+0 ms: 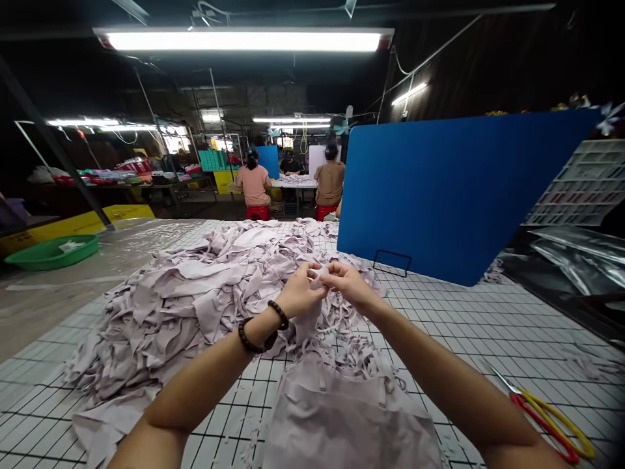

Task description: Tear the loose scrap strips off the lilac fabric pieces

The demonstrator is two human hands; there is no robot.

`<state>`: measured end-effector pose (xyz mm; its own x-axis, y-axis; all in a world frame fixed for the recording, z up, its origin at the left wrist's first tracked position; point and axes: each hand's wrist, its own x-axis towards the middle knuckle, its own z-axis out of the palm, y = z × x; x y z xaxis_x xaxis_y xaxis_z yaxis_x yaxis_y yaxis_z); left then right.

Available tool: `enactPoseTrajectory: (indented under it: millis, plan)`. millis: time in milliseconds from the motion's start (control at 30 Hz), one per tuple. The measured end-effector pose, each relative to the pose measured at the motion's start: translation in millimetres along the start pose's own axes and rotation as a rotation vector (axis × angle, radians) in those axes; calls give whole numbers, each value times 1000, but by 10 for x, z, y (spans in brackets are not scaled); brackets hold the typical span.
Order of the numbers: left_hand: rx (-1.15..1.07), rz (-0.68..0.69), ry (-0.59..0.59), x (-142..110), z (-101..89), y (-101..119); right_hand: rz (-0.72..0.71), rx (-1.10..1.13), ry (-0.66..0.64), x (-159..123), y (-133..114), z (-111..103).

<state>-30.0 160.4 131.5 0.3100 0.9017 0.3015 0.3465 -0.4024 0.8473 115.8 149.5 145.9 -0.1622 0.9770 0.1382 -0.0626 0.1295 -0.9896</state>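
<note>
Both my hands meet over the grid-lined table, pinching one pale mauve fabric piece (307,322) that hangs down below them. My left hand (303,292), with dark beads at the wrist, grips it from the left. Fingertips of my right hand (344,281) press together on its upper edge from the right. Behind and to the left lies a large heap of the same cloth (195,293). Nearer to me, more flat fabric pieces (346,417) with thin straps lie stacked between my forearms. What lies exactly between the fingertips is too small to make out.
Scissors (547,417) with red and yellow handles lie at the right. A tall blue board (439,195) stands on the table (488,326) beside a black wire stand (392,262). A green basin (53,253) is at far left. Several people sit at tables farther back.
</note>
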Motion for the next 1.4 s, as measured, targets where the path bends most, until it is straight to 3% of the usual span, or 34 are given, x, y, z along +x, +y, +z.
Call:
enactPoseTrajectory:
  millis: [133, 267, 400, 600, 700, 833, 900, 1000, 1067, 1233, 1300, 1400]
  plan:
    - [-58, -64, 30, -6, -155, -119, -19, -56, -11, 53, 20, 48]
    - [-32, -93, -69, -60, -293, -172, -87, -135, -13, 117, 98, 75]
    - [25, -101, -122, -106, -412, -189, -25, -125, -34, 150, 127, 159]
    - [63, -112, -62, -103, -590, -199, 29, -37, -128, 239, 194, 146]
    - [35, -63, -32, -70, -750, -172, 12, -20, -279, 271, 349, 46]
    - [77, 76, -22, 34, -998, -61, -31, -60, -550, 233, 560, 69]
    - [52, 124, -49, 121, -1113, 24, -98, -80, -491, 222, 625, 155]
    - [-92, 121, -103, 281, -1254, 182, -179, -40, -290, 258, 667, 283]
    - [-216, 91, -125, 390, -1311, 303, -189, 3, -279, 298, 665, 337]
    - [-600, 37, -244, 603, -1268, 613, -34, 173, -418, 334, 632, 448]
    - [-667, 36, -311, 652, -1198, 712, 47, 281, -434, 322, 641, 495]
    - [-669, 28, -318, 703, -1092, 799, 152, 418, -503, 285, 675, 516]
